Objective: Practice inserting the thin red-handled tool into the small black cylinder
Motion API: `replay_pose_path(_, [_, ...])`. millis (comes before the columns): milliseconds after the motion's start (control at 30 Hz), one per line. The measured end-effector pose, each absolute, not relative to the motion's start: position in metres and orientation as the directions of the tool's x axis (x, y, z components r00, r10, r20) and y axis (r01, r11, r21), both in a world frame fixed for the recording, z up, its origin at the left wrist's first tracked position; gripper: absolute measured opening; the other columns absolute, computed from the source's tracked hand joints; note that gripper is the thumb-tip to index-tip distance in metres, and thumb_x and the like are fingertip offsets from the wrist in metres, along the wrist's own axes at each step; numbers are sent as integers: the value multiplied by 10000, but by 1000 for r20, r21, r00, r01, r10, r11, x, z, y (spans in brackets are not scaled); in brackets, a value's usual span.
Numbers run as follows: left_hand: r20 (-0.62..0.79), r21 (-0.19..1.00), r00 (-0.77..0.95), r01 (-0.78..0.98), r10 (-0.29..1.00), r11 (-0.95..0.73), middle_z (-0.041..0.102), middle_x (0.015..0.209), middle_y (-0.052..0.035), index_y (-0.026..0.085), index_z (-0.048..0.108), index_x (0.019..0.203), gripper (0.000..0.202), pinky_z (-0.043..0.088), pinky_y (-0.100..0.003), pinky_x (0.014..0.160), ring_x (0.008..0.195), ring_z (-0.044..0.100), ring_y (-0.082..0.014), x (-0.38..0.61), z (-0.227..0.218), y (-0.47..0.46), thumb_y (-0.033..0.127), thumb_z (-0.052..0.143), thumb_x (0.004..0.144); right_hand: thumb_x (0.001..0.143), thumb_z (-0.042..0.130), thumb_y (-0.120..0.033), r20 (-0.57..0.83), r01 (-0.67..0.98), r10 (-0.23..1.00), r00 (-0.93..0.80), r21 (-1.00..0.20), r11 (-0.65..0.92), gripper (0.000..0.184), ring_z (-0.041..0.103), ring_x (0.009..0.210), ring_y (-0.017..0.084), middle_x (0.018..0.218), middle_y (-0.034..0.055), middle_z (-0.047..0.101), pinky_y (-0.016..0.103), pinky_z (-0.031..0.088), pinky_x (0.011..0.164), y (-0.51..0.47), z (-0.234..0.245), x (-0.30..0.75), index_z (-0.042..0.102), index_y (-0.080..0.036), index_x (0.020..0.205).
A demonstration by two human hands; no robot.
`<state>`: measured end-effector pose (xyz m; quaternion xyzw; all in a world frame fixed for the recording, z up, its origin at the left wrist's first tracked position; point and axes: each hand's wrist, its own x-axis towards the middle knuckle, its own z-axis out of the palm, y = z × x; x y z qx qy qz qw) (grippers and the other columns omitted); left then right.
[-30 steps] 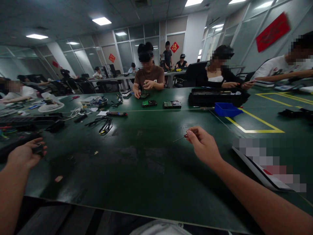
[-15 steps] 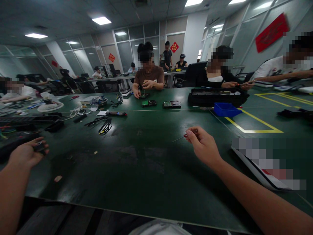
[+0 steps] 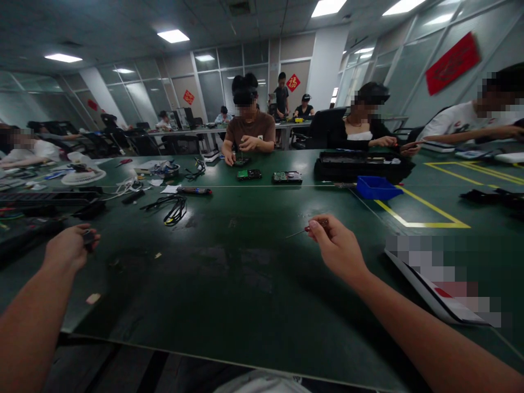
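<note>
My right hand (image 3: 338, 245) is closed round the reddish handle of a screwdriver (image 3: 297, 233), its thin metal shaft pointing left above the green tabletop (image 3: 229, 316). At the left, my left hand (image 3: 67, 248) grips a small dark object (image 3: 88, 238); the fingers cover much of it, so I cannot make out its kind. A coil of black cable (image 3: 174, 210) lies on the table between and beyond my hands. Small pale scraps, one a paper bit (image 3: 93, 298), lie near my left forearm.
Across the table a person in a brown shirt (image 3: 262, 128) works on a small device. Two circuit-board devices (image 3: 287, 177) lie before them. A blue bin (image 3: 376, 187) and a black case (image 3: 362, 165) stand right of centre. A white-and-grey packet (image 3: 434, 286) lies beside my right forearm.
My left hand has moved right and slightly up from the table's left side, still holding the small dark object. The right hand with the screwdriver has barely shifted.
</note>
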<state>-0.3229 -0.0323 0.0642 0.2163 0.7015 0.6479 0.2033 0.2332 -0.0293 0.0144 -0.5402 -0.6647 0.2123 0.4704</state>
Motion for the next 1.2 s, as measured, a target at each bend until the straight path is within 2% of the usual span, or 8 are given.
replay_pose_path(200, [-56, 998, -677, -20, 734, 57, 539, 753, -11, 136, 541, 929, 318, 414, -237, 545, 602, 528, -138, -256, 68, -11, -20, 488, 657, 963, 494, -527, 389, 571, 921, 13, -759, 313, 342, 656, 684, 205, 734, 30, 676, 338, 478, 629, -30, 18, 232, 649, -222, 975])
replay_pose_path(400, [-41, 986, -325, -166, 945, -14, 549, 753, -32, 122, 584, 919, 315, 406, -276, 572, 619, 531, -151, -165, 67, 11, 41, 514, 622, 957, 501, -513, 367, 527, 930, 21, -795, 302, 341, 667, 722, 214, 777, 36, 688, 359, 502, 667, -26, 13, 233, 636, -216, 1053])
replay_pose_path(567, [-8, 979, -85, -204, 996, -10, 571, 737, -51, 134, 627, 879, 283, 405, -294, 578, 626, 557, -171, -94, 58, 25, 106, 539, 611, 955, 499, -509, 361, 519, 932, 28, -802, 295, 340, 681, 778, 228, 867, 60, 714, 390, 525, 709, -24, 10, 235, 640, -221, 1064])
replay_pose_path(733, [15, 977, 118, -213, 993, 10, 591, 779, -75, 163, 641, 870, 275, 390, -346, 646, 669, 565, -187, -28, 44, 27, 86, 511, 640, 937, 543, -468, 361, 505, 932, 8, -807, 308, 311, 690, 868, 243, 985, 78, 726, 401, 534, 757, -26, 13, 233, 627, -223, 1110])
replay_pose_path(867, [102, 992, 232, -96, 967, -81, 588, 789, -69, 224, 596, 946, 237, 371, -413, 746, 734, 552, -215, 16, 23, 18, 113, 509, 755, 940, 534, -446, 363, 531, 932, -4, -789, 310, 281, 692, 816, 229, 905, 58, 730, 377, 517, 736, -27, 17, 231, 646, -218, 1058])
replay_pose_path(967, [141, 976, 291, 117, 946, -182, 593, 821, -67, 250, 536, 1012, 236, 362, -430, 777, 777, 544, -228, 33, 10, 8, 139, 478, 812, 919, 559, -487, 364, 598, 931, -15, -743, 300, 293, 656, 687, 215, 746, 33, 698, 348, 469, 639, -29, 22, 230, 665, -217, 883])
replay_pose_path(1067, [101, 918, 354, 326, 930, -224, 604, 882, -86, 239, 523, 1064, 237, 377, -427, 782, 815, 553, -233, 35, 2, 0, 168, 447, 850, 909, 570, -513, 359, 614, 932, -41, -727, 307, 320, 613, 613, 192, 681, 18, 671, 326, 426, 577, -32, 25, 229, 651, -220, 809])
replay_pose_path(1200, [103, 813, 436, 481, 894, -328, 602, 1077, -93, 219, 487, 1209, 453, 422, -393, 853, 953, 573, -233, 25, -3, -6, 131, 577, 773, 926, 549, -455, 377, 566, 925, -44, -753, 334, 283, 601, 599, 175, 670, 8, 654, 316, 430, 576, -35, 25, 230, 627, -218, 793])
